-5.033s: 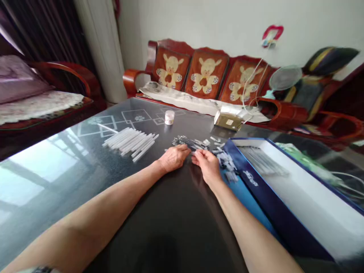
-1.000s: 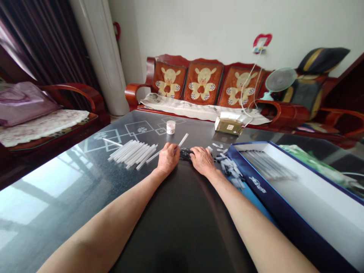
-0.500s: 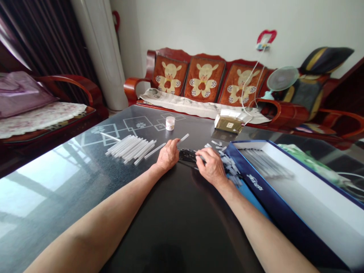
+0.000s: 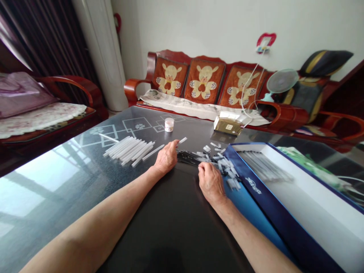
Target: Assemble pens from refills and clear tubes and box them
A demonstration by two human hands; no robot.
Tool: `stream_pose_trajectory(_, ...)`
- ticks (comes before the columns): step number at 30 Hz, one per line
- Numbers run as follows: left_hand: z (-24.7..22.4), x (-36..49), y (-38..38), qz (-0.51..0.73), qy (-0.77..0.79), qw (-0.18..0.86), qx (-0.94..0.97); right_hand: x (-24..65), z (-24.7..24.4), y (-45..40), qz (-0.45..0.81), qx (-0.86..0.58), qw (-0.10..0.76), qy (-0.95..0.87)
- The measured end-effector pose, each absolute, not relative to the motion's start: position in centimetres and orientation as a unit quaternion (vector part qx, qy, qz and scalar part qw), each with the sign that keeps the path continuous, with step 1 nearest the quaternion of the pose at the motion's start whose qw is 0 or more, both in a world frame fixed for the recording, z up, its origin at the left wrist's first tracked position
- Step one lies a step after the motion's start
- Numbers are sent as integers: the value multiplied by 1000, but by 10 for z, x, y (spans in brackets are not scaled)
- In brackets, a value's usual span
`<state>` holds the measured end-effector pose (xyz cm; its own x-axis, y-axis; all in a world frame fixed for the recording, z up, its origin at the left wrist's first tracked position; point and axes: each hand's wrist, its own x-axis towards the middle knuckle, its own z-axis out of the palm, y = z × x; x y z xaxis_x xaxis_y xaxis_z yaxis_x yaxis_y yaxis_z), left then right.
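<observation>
My left hand (image 4: 167, 156) is closed around a slim white plastic tube (image 4: 183, 140), like a pen barrel, whose end sticks out past the fingers. More white tubes (image 4: 129, 148) lie in a row on the table to its left. My right hand (image 4: 211, 182) is closed low over the table, fingertips curled under; what they pinch, if anything, is hidden. Between the hands lies a bundle of thin black sticks (image 4: 188, 157) with pale ends. Beside the right hand, many short whitish cap-like pieces (image 4: 227, 165) are scattered against the blue box.
A long blue box (image 4: 284, 212) with white inside stands at right, holding a row of clear slim pens (image 4: 263, 165). A small white jar (image 4: 169, 124) and a tissue box (image 4: 227, 125) stand farther back on the dark glossy table (image 4: 170, 227). Beyond is a wooden sofa (image 4: 136, 89).
My right hand has moved down and toward me from the black sticks, its fingers now curled in. My left hand keeps the tube and has barely shifted.
</observation>
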<state>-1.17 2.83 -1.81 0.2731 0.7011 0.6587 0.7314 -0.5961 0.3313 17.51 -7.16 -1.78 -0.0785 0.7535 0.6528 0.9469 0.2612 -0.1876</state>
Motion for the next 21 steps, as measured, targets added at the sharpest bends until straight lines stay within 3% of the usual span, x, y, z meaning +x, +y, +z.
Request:
stream_pose_trajectory(10, -8, -14, 24, -299, -500, 78, -809, 188, -10, -62, -97, -564, 532, -624)
stream_pose_trajectory(21, -8, -15, 23, -292, -473, 81, -828, 188, -11, -60, -49, -579, 511, -633)
